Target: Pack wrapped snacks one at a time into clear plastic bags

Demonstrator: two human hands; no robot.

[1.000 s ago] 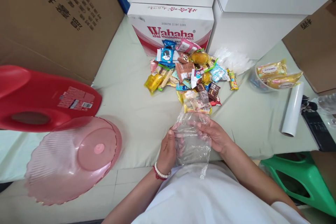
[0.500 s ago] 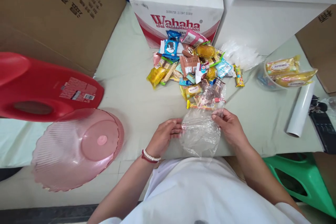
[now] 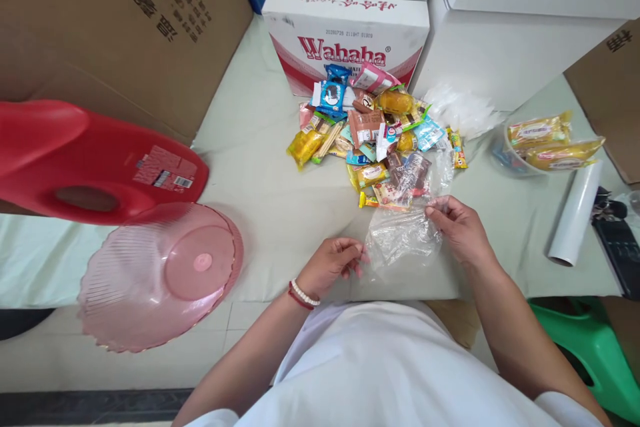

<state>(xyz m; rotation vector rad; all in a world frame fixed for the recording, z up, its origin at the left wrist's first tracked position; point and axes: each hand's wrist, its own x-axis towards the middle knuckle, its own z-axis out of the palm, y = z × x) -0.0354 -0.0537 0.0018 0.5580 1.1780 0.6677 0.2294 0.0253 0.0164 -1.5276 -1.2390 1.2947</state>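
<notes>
A clear plastic bag [image 3: 405, 237] lies loosely crumpled near the table's front edge, between my two hands. My right hand [image 3: 460, 227] pinches its upper right edge between thumb and fingers. At the bag's left edge, my left hand [image 3: 337, 263] has its fingers curled around the thin film, fingertips partly seen through it. Just beyond the bag is a heap of wrapped snacks [image 3: 367, 130] in yellow, blue, brown and pink wrappers. The bag's upper part overlaps the nearest packets.
A pink ribbed bowl [image 3: 187, 260] and a red jug [image 3: 115, 173] stand at left. Behind the heap are a Wahaba carton [image 3: 350, 27] and white plastic bags [image 3: 460, 110]. At right are a tub [image 3: 520, 163] of snacks, a white roll [image 3: 575, 217] and a green stool [image 3: 580, 340].
The view has shifted slightly, so things sit further right. My left hand has moved a little lower and towards me relative to the bag. The right hand keeps its pinch.
</notes>
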